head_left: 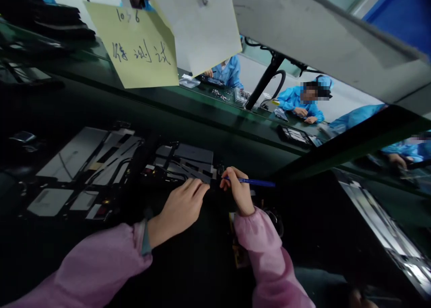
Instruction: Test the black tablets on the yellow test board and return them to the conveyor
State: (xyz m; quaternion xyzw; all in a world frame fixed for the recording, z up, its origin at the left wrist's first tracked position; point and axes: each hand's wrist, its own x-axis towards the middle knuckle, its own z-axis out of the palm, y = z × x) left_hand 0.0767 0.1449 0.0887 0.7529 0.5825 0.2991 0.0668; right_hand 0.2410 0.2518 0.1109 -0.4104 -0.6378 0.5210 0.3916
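My left hand (183,204) is closed, its fingertips together at the lower right edge of an opened electronic device (193,153) with grey panels and black cables. What those fingertips hold is hidden. Just to the right, my right hand (237,189) grips a slim blue pen-like tool (259,182), which points outward to the right. Its fingertips are close to the device's right side; a small dark part seems to lie between the two hands, too dim to name. A second opened device (87,160), larger in view, lies on the left.
A yellow handwritten note (141,70) and a white sheet (205,34) hang above the bench. A slanted dark post (340,142) stands on the right, beside a rack of silvery panels (380,213). Co-workers in blue (303,101) sit beyond the green shelf (168,101).
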